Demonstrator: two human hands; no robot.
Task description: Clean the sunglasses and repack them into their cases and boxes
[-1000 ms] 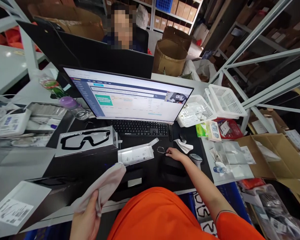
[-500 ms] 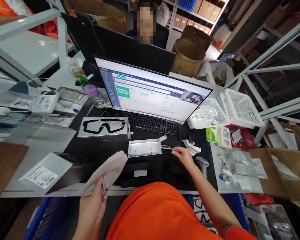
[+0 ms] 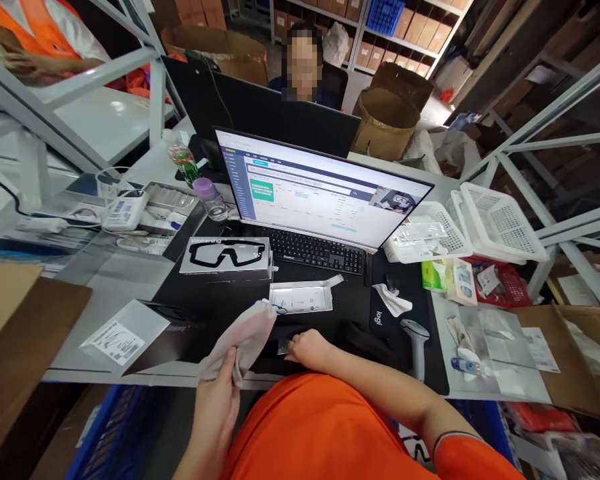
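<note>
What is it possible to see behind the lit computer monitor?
Behind the lit monitor stands a black panel, and beyond it is a person. The person's lower body, covered by the panel, cannot be seen.

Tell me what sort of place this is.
Likely a warehouse packing station: there's a grey, pistol-shaped plastic barcode scanner, white metal shelving holding brown cardboard boxes, and a silver rectangular carton printed with black-framed glasses.
</note>
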